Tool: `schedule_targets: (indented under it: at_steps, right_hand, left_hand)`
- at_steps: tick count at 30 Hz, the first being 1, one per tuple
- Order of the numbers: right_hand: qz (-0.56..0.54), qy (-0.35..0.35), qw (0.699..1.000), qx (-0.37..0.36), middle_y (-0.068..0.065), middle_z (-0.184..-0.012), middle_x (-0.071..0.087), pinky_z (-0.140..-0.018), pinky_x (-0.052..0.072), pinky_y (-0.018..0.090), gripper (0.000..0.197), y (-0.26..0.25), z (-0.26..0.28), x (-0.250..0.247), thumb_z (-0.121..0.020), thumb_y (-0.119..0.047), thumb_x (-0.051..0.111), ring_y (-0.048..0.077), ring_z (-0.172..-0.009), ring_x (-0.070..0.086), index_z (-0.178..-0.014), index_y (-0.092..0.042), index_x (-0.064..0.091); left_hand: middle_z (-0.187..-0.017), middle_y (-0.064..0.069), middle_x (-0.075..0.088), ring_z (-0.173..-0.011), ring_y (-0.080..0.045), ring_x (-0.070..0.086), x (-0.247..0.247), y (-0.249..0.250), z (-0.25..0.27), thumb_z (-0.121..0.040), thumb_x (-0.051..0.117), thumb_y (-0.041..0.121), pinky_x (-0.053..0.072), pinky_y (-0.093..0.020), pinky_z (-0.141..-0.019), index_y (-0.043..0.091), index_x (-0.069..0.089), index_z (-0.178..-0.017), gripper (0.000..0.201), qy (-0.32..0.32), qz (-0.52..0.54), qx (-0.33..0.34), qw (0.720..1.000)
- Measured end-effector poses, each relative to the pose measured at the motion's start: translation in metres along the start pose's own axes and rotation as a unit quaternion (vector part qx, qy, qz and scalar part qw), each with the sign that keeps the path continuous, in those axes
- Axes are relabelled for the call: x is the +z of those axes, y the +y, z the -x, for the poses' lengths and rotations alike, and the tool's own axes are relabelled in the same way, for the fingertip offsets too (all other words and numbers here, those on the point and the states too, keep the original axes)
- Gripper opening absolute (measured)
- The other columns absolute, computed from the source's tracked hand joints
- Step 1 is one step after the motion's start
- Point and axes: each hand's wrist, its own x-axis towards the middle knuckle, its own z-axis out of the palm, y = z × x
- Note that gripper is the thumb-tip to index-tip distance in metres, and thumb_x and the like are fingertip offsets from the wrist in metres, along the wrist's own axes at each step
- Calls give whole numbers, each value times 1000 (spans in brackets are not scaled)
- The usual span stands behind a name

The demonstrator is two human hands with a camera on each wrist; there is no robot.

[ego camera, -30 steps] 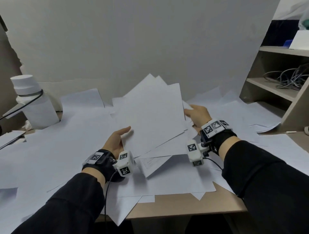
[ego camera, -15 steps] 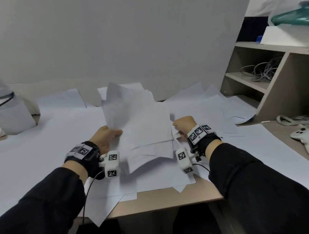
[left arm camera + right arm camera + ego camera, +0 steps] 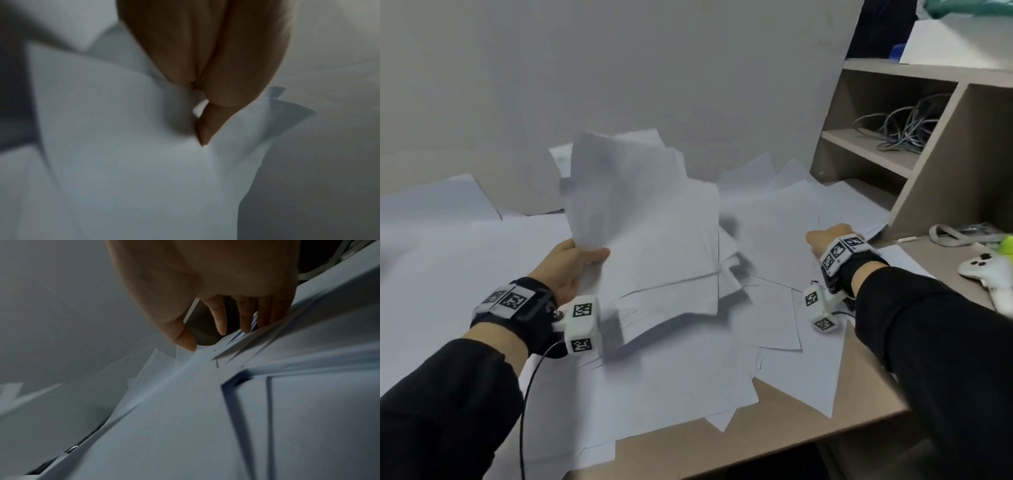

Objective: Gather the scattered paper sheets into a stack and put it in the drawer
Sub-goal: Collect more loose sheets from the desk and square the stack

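A desk (image 3: 808, 442) of pale wood ran under a plain grey wall (image 3: 619, 68). At the far right stood a shelf unit (image 3: 935, 178), and a tangle of cables (image 3: 904, 126) lay on its middle shelf. Near the unit's foot, at the right edge, a white game controller (image 3: 986, 270) lay on the desk, with a grey strap (image 3: 948, 236) just behind it and something yellow-green (image 3: 1007, 245) beside it.

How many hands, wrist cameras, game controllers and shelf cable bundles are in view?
Hands: 2 (left hand, right hand)
Wrist cameras: 2
Game controller: 1
Cable bundle: 1
Total: 6
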Motion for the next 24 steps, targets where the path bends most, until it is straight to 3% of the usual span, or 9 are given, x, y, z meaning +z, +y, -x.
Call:
schedule_targets:
  at_steps: [3, 5, 6, 8, 10, 14, 18, 22, 24]
  right_hand:
    - [41, 3, 999, 8, 15, -104, 60, -94, 46, 47, 62, 11, -68, 17, -45, -44, 56, 37, -100, 57, -98, -12, 58]
    - [72, -14, 997, 1, 16, -101, 64, -86, 49, 47, 81, 20, -111, 27, -26, -48, 51, 35, -90, 60, -98, -13, 60]
    - [77, -23, 997, -2, 15, -98, 66, -83, 49, 45, 80, 19, -110, 24, -25, -48, 52, 33, -85, 61, -96, -13, 62]
    - [93, -36, 995, -11, 11, -92, 65, -77, 47, 37, 57, 3, -79, 13, -45, -47, 65, 28, -77, 57, -90, -12, 63]
    - [125, -57, 990, -37, 9, -96, 63, -78, 43, 32, 43, -15, -34, -2, -70, -47, 59, 26, -78, 55, -94, -11, 64]
    - [168, -94, 979, -65, 17, -136, 54, -86, 44, 32, 46, -33, -1, -17, -95, -36, 55, 28, -109, 55, -130, -7, 56]
    - [166, -77, 982, -57, 17, -139, 53, -104, 42, 35, 53, -41, 5, -21, -92, -40, 63, 35, -125, 52, -132, -6, 56]
    - [150, -97, 982, -67, 16, -138, 55, -106, 43, 40, 50, -48, 3, -14, -87, -40, 70, 35, -124, 53, -126, -9, 60]
    - [137, -68, 985, -81, 17, -139, 53, -97, 46, 37, 50, -49, 7, -17, -90, -31, 68, 35, -126, 52, -132, -7, 57]
  left_hand:
    - [-97, -18, 73, -76, -25, 76, 18, -3, -10, -96, 51, -11, 63, -39, -66, 1, 60, -118, 27, -19, 77, -16, 997]
    - [-107, -20, 73, -85, -28, 75, 36, -4, -13, -95, 52, -12, 62, -45, -82, -1, 57, -128, 35, -22, 110, -15, 994]
    - [-115, -22, 71, -90, -30, 74, 44, -6, -15, -95, 52, -13, 60, -48, -87, -1, 55, -133, 40, -20, 122, -17, 992]
    - [-124, -24, 66, -92, -32, 73, 58, -13, -18, -95, 50, -14, 62, -46, -77, 0, 52, -137, 45, -23, 149, -29, 988]
    - [-124, -23, 66, -90, -33, 72, 70, -20, -21, -95, 47, -15, 62, -41, -62, 3, 51, -138, 47, -22, 182, -46, 982]
    - [-123, -21, 67, -96, -35, 72, 75, -29, -27, -95, 46, -15, 62, -42, -63, 6, 53, -137, 47, -27, 226, -47, 973]
    - [-120, -20, 69, -95, -33, 73, 65, -30, -28, -94, 48, -15, 63, -44, -69, 6, 54, -135, 46, -31, 234, -32, 971]
    - [-120, -19, 69, -95, -33, 73, 59, -32, -25, -95, 51, -13, 62, -42, -67, 6, 54, -133, 43, -25, 241, -39, 969]
    - [-116, -17, 70, -95, -33, 72, 60, -31, -22, -95, 51, -13, 63, -43, -67, 8, 56, -127, 39, -29, 237, -38, 970]
